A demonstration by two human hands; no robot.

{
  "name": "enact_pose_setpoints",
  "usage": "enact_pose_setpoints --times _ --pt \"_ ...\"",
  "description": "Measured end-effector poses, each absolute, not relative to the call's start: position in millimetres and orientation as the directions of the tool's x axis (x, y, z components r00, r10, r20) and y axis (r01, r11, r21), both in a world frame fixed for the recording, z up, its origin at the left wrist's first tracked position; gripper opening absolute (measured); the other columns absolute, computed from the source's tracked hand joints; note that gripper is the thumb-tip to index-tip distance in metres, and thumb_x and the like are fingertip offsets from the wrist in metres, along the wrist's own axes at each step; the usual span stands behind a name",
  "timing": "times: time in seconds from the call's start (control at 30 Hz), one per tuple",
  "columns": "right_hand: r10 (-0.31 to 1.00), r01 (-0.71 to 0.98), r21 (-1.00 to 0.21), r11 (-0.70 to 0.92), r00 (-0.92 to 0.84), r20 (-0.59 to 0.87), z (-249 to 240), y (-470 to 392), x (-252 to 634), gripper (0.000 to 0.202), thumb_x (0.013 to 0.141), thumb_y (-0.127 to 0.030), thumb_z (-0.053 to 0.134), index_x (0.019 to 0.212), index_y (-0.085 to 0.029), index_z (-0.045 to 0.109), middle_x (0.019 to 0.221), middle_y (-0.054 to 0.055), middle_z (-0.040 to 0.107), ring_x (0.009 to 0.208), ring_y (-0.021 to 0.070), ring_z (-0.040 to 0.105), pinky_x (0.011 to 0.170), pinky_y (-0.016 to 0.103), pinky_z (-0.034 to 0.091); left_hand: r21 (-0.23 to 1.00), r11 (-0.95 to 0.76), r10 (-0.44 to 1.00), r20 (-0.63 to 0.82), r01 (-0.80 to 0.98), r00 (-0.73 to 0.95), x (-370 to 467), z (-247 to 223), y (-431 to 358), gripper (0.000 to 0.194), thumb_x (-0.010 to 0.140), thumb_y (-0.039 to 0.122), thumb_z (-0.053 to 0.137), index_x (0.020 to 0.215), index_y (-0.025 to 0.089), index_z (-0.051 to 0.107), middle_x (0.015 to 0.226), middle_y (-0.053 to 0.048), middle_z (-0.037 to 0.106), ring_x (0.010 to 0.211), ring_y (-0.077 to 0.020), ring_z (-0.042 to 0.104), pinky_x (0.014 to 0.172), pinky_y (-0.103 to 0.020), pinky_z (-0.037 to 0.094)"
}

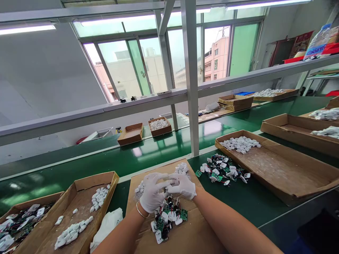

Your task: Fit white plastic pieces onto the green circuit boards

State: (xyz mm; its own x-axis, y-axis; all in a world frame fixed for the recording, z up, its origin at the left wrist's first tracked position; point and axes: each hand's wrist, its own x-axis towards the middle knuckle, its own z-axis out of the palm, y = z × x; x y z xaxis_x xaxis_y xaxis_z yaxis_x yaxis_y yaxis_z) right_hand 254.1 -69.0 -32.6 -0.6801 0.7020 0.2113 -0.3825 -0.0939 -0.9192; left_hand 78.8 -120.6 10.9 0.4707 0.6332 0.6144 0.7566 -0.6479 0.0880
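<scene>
My left hand [153, 193] and my right hand [182, 186], both in white gloves, meet over a cardboard sheet [196, 231]. Their fingers are curled and pinched together around something small, mostly hidden by the gloves. Just below them lies a heap of small green circuit boards with white plastic pieces and dark and red wires [167, 218]. Behind my right hand is a pile of small white plastic parts [182, 168]. More small white parts [139, 189] lie to the left of my left hand, on the same cardboard.
Left stands a cardboard tray [79, 197] with white parts, beside a box of board assemblies [25, 222]. Right are loose board assemblies [221, 169] and a large cardboard tray [280, 165] with white parts. A metal post [191, 88] rises behind the cardboard on the green bench [156, 150].
</scene>
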Motion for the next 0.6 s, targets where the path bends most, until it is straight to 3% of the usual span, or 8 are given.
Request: enact_pose_setpoints --times 0.2,0.43,0.6 --pt "0.71 -0.376 -0.918 -0.126 -0.681 0.181 -32.6 -69.6 255.0 0.05 0.053 -0.03 0.087 0.096 -0.012 0.067 0.075 0.003 0.068 0.066 0.0128 0.062 0.063 0.025 0.05 0.297 -0.554 0.746 0.591 0.778 0.306 79.2 8.6 -120.4 0.024 0.07 0.034 0.076 0.092 0.025 0.073 0.116 -0.009 0.065 0.105 -0.0273 0.06 0.091 -0.045 0.048" --pt "0.759 -0.325 -0.944 -0.058 -0.628 0.17 -26.1 -75.1 255.5 0.045 0.052 -0.032 0.086 0.087 -0.012 0.066 0.065 -0.002 0.061 0.054 0.0087 0.053 0.051 0.021 0.044 0.157 -0.548 0.728 0.574 0.821 0.376 85.3 15.4 -127.6 0.041 0.072 0.035 0.074 0.112 0.031 0.068 0.121 -0.008 0.063 0.109 -0.0304 0.058 0.093 -0.05 0.044" --pt "0.651 -0.351 -0.935 -0.048 -0.721 0.238 -17.2 -80.4 258.5 0.047 0.046 -0.035 0.088 0.079 -0.014 0.062 0.068 -0.003 0.059 0.058 0.0102 0.052 0.054 0.023 0.044 0.13 -0.591 0.707 0.559 0.796 0.434 85.4 20.8 -128.4 0.024 0.077 0.034 0.07 0.1 0.031 0.074 0.114 -0.006 0.067 0.101 -0.0282 0.061 0.088 -0.044 0.047"
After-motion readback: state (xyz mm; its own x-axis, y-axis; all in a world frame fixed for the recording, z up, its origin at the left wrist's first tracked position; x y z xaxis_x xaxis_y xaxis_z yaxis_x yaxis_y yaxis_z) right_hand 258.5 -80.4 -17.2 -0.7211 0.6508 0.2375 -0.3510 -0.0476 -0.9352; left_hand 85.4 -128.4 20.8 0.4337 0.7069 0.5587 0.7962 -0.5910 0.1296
